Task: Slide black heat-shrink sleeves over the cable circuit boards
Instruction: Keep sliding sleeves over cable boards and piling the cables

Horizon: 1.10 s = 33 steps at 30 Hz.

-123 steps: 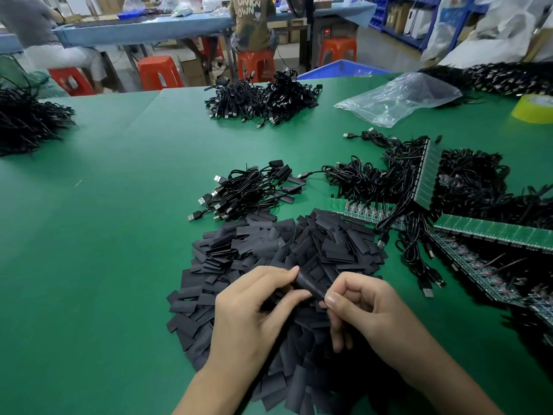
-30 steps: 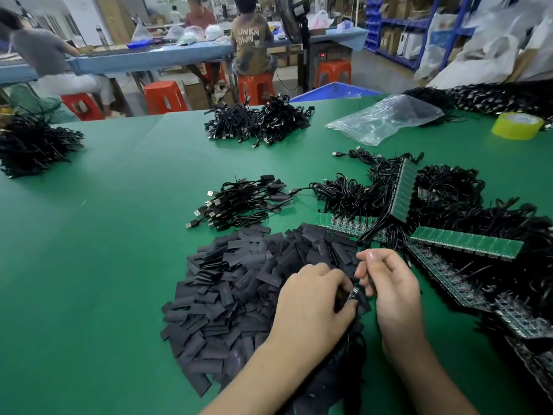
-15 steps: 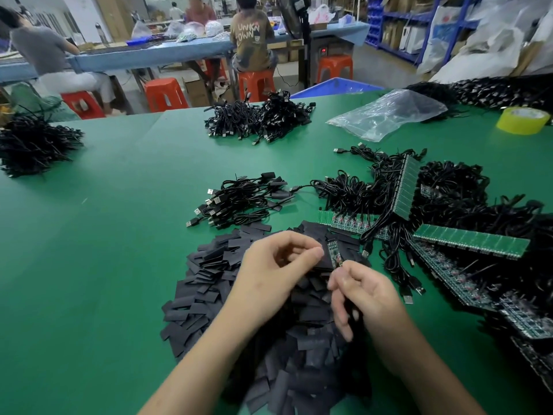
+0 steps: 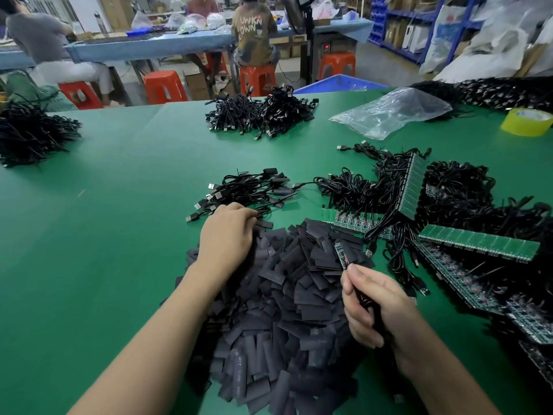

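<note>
A big heap of flat black heat-shrink sleeves (image 4: 287,298) lies on the green table (image 4: 98,241) in front of me. My right hand (image 4: 374,307) is shut on a black cable, and its small bare circuit board (image 4: 341,254) sticks up from the fingertips over the heap. My left hand (image 4: 229,235) rests at the heap's far left edge, beside a small pile of USB cables (image 4: 248,190). Its fingers curl downward and a thin cable runs out from under them; whether they grip it is hidden.
Tangled cables soldered to green board strips (image 4: 478,242) and a board panel (image 4: 413,187) fill the right side. Further back lie a cable bundle (image 4: 260,115), a clear plastic bag (image 4: 389,115) and a yellow tape roll (image 4: 526,121). Another cable heap (image 4: 30,133) sits far left.
My left hand has moved away from the right hand, up and left to the small cable pile. My right hand has dropped slightly, still holding the cable with the bare board.
</note>
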Each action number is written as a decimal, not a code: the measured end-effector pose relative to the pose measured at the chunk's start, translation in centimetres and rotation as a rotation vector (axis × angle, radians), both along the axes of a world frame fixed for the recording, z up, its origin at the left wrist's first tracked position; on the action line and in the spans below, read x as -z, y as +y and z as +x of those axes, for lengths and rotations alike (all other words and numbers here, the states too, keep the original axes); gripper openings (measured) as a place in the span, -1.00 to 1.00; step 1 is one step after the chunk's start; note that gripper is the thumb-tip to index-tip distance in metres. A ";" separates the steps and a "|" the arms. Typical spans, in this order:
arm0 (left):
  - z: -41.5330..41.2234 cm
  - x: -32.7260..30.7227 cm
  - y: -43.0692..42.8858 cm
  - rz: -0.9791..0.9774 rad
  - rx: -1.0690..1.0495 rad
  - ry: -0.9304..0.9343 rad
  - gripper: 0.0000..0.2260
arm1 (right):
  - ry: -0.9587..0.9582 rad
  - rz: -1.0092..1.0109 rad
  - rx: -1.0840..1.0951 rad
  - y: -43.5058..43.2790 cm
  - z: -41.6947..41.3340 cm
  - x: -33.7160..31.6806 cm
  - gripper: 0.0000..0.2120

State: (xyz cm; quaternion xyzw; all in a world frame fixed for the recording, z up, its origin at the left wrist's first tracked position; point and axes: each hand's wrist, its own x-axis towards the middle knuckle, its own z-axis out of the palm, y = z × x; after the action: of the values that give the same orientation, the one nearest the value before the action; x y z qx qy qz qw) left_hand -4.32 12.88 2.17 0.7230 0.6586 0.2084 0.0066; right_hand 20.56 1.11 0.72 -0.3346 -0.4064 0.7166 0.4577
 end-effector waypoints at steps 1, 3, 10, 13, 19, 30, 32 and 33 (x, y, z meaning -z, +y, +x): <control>0.1 0.0 0.9 -0.048 -0.003 0.058 -0.75 | -0.012 -0.005 0.003 0.0 0.0 0.0 -0.69; 0.3 0.1 2.0 -0.108 -0.008 0.124 -0.74 | -0.027 -0.007 0.004 0.0 0.1 0.0 -0.68; 0.6 0.8 1.6 -0.102 0.018 0.096 -0.80 | -0.005 0.014 -0.028 0.0 0.2 0.4 -0.66; 0.5 0.7 1.1 -0.114 0.087 0.042 -0.84 | -0.022 0.025 -0.041 0.1 0.2 0.5 -0.65; 0.3 0.5 1.2 -0.152 0.140 0.006 -0.86 | -0.027 0.032 -0.031 0.1 0.2 0.4 -0.65; 1.2 -0.5 2.6 -0.238 0.047 0.073 -0.90 | -0.065 0.019 -0.019 -0.2 -0.1 -0.2 -0.68; 1.1 -0.7 2.9 -0.279 0.039 0.005 -0.95 | -0.059 0.015 -0.023 -0.2 -0.1 -0.2 -0.68; 1.1 -0.6 3.0 -0.274 0.043 -0.027 -0.96 | -0.055 0.013 -0.025 -0.2 -0.1 -0.2 -0.67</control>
State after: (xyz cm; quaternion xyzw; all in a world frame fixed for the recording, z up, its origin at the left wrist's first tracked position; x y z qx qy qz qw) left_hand -3.23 15.83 2.81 0.7266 0.6650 0.1258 0.1186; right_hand 20.48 0.91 0.96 -0.3460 -0.4276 0.7102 0.4394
